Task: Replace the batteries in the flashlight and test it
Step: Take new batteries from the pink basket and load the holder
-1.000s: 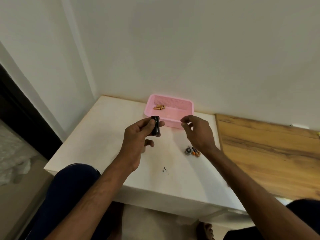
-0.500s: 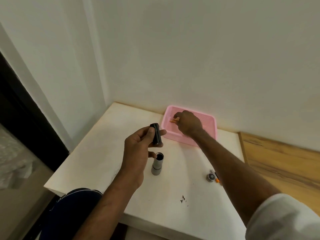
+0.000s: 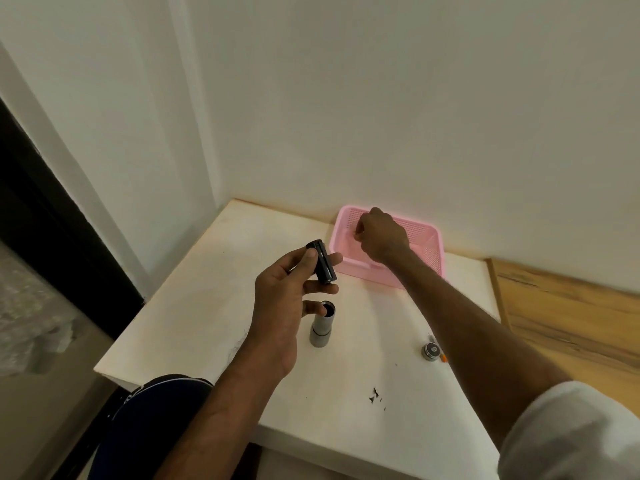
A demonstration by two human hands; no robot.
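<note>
Two hands are up over the white table, and you can read them from left to right. Your left hand holds a black battery holder above the table, thumb and fingers closed around it, the holder tilted with its top end leaning away from you. Just below that hand the grey flashlight body stands upright on the table, its open end facing up. Further right, your right hand reaches into the pink basket at the wall; its fingers are curled together, but whether they grip anything cannot be told from here. Near your right forearm, a round metal cap lies on the table, with a small orange piece just beside it.
</note>
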